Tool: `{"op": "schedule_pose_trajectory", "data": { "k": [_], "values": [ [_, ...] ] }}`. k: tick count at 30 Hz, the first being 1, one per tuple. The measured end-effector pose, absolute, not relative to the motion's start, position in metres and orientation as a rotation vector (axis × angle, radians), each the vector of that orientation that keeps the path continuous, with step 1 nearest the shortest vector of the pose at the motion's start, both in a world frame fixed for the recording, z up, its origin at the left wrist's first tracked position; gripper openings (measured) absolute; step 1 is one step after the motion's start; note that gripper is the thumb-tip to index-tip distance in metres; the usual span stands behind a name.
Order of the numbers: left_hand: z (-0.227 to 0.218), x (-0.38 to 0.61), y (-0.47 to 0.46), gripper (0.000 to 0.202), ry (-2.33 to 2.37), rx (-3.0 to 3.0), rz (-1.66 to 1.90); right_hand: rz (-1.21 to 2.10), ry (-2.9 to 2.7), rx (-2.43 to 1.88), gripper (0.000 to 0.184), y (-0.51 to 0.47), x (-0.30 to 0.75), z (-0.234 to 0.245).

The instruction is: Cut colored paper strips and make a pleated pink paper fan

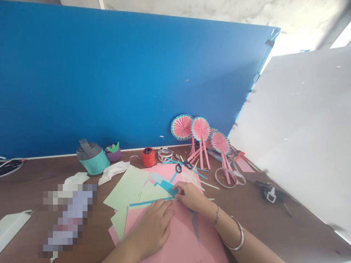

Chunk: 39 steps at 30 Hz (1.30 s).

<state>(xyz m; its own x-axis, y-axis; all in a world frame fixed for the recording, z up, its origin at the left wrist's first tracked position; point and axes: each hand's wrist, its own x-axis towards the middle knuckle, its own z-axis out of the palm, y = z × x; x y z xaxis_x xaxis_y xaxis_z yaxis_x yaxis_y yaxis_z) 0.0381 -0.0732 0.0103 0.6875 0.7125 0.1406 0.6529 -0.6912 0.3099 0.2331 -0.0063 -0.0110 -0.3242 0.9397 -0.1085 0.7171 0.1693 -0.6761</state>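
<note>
My left hand (155, 224) lies flat, fingers stretched, on a pink paper sheet (175, 241) at the table's near edge. My right hand (190, 195) pinches the right end of a thin blue paper strip (149, 201) that runs leftward over light green sheets (128, 188). A folded blue paper piece (167, 186) lies just above the fingers. Black-handled scissors (183, 166) rest beyond the papers.
Pink pleated paper fans (200, 129) with long strips lean on the blue backboard (123, 80). A teal container (91, 157), purple pot (113, 152), red spool (148, 157), tape rolls (165, 154) and white cloth (113, 170) line the back. A white board (301, 131) stands on the right.
</note>
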Motion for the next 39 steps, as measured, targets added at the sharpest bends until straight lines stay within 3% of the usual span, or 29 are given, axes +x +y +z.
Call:
{"op": "schedule_pose_trajectory", "data": {
  "k": [17, 39],
  "values": [
    [0.009, 0.043, -0.072, 0.028, 1.084, 2.763, 0.277, 0.806, -2.193, -1.629, 0.026, -0.013, 0.229, 0.001],
    [0.008, 0.050, -0.072, 0.039, 1.093, 2.823, 0.172, 0.626, -2.386, -1.680, 0.029, -0.017, 0.226, 0.012]
  ]
}}
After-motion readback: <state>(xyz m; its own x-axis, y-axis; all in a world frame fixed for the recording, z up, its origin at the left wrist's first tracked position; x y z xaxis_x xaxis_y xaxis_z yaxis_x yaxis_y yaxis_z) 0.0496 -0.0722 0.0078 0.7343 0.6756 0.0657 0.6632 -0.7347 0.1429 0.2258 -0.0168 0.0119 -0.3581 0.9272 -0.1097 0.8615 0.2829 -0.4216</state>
